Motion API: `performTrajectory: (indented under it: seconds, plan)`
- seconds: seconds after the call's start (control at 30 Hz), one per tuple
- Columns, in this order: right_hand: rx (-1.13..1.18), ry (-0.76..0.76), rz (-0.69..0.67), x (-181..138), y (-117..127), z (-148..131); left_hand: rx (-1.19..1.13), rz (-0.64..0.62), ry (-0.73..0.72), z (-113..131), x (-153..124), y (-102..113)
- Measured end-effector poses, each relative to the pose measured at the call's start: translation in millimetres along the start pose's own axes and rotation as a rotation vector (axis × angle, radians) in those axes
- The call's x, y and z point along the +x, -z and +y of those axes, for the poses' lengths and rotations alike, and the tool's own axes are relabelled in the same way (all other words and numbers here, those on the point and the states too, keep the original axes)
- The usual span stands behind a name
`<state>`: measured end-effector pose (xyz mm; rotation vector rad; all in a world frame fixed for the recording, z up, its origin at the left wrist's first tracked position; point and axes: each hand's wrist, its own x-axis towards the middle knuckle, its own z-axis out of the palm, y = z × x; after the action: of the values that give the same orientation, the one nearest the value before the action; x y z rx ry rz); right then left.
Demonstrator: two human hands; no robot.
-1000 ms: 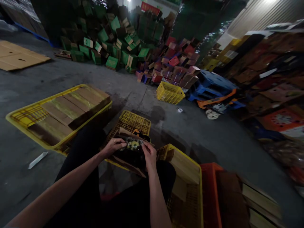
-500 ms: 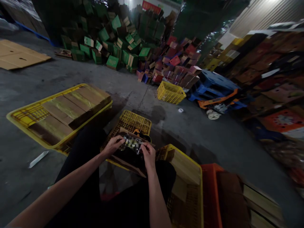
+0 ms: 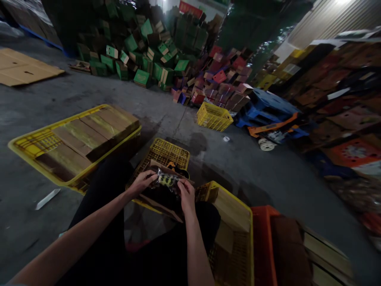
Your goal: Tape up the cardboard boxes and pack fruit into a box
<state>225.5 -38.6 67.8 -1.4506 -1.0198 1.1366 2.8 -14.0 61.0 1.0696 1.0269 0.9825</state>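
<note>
My left hand (image 3: 144, 181) pinches the left end of a small clear plastic-wrapped packet (image 3: 167, 180), and the fingers of my right hand (image 3: 186, 191) close on its right end. Yellow-green and dark patches show through the shiny film; what is inside I cannot make out. Both hands hold the packet over an open cardboard box (image 3: 160, 207), whose inside is dark. The box rests on a yellow plastic crate (image 3: 171, 150) between my knees. Just behind the packet lies an orange and black object (image 3: 176, 168), partly hidden.
Left stands a yellow crate (image 3: 64, 183) of closed cartons. On the right are a yellow crate (image 3: 251, 238) with cardboard inside and a red crate (image 3: 264, 246). Further off are another yellow crate (image 3: 214, 116), blue pallets (image 3: 269, 104), an orange pallet jack (image 3: 274, 126) and heaped green boxes (image 3: 141, 78).
The packet has turned slightly between my fingers, so its yellow-green and dark pattern shows more plainly. Both hands stay in nearly the same place.
</note>
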Motion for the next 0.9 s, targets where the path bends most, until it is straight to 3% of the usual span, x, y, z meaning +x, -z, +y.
performTrajectory:
  seconds: [0.53, 0.7, 0.9]
  plan:
    - [-0.12, -0.008, -0.06, -1.1, 2.9, -1.0, -0.016, -0.117, -0.018, -3.2, -2.7, 8.6]
    - [-0.034, 0.0, -0.04, -0.8, 3.8, -0.2, -0.084, -0.121, -0.003, -5.8, -3.7, 5.9]
    - [-0.007, 0.056, -0.078, -2.3, 1.6, -2.8, -0.157, -0.322, -0.034, 1.6, -7.2, 3.0]
